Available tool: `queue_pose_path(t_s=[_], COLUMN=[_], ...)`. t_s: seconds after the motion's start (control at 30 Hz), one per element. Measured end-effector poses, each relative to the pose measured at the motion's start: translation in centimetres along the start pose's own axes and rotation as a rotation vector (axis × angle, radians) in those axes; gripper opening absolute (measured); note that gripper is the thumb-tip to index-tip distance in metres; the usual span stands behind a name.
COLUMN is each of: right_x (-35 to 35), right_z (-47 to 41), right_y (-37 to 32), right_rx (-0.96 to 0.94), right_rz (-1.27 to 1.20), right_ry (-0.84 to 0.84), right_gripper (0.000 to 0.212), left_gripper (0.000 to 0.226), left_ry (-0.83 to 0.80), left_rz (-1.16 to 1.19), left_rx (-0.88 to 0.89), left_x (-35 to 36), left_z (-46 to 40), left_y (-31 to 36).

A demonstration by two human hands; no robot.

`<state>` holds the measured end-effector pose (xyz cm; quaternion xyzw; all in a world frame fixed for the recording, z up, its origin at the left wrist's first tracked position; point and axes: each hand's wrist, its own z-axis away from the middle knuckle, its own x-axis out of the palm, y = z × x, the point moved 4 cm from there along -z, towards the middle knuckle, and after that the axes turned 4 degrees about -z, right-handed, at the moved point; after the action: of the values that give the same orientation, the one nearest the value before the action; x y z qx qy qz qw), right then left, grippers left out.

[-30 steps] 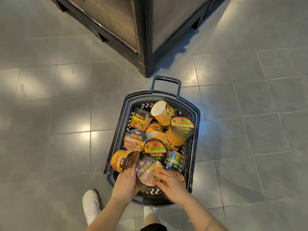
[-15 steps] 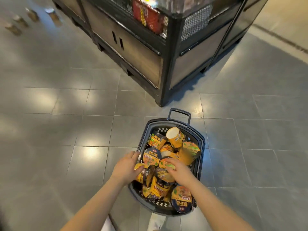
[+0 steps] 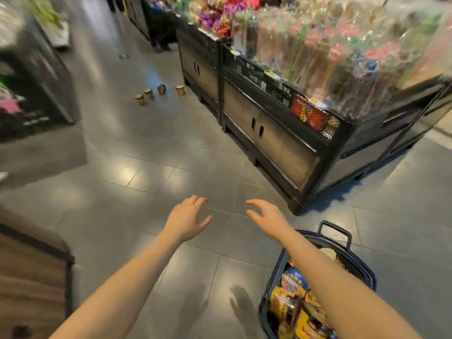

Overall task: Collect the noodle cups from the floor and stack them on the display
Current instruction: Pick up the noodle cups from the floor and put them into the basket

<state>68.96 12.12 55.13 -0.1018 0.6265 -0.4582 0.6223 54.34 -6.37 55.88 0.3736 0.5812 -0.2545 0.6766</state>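
Half a second ago both our hands were in the basket (image 3: 362,277) among the noodle cups (image 3: 293,297); now the left hand (image 3: 187,220) and right hand (image 3: 267,216) hover empty at frame centre, fingers loosely spread. Four loose cups (image 3: 160,92) stand on the floor in the upper left, beside the display (image 3: 271,133), probably our next pickup.

Grey tiled floor (image 3: 151,152), light glare; dark wood-panelled cabinets (image 3: 271,143) right.
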Motion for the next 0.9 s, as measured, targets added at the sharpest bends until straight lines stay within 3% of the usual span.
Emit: queue_pose_path(t_s=[0.23,0.47,0.67,0.9], right_x=[3.5,5.2,4.9,3.2], right_z=[-6.6,-15.2,-26.9,-41.9], right_y=[-10.9,-15.7,-18.4,-21.9], right_rx=[-0.138,-0.205,-0.312,-0.414], right_rz=[0.057,0.073,0.138,0.307], right_ry=[-0.039,-0.076,-0.091,-0.143], right_gripper=[0.038,0.038,0.038,0.047], left_gripper=[0.055,0.057,0.060,0.091], left_ry=[0.091,0.104,0.116,0.110], left_rz=[0.019,0.006,-0.037,-0.099], left_rx=[-0.078,-0.133,-0.194,-0.279], left_x=[-5.9,-7.8,-9.4,-11.6], left_z=[0.0,-3.9,-13.0,-24.7], left_y=[-10.5,-16.9,-22.1,-28.4])
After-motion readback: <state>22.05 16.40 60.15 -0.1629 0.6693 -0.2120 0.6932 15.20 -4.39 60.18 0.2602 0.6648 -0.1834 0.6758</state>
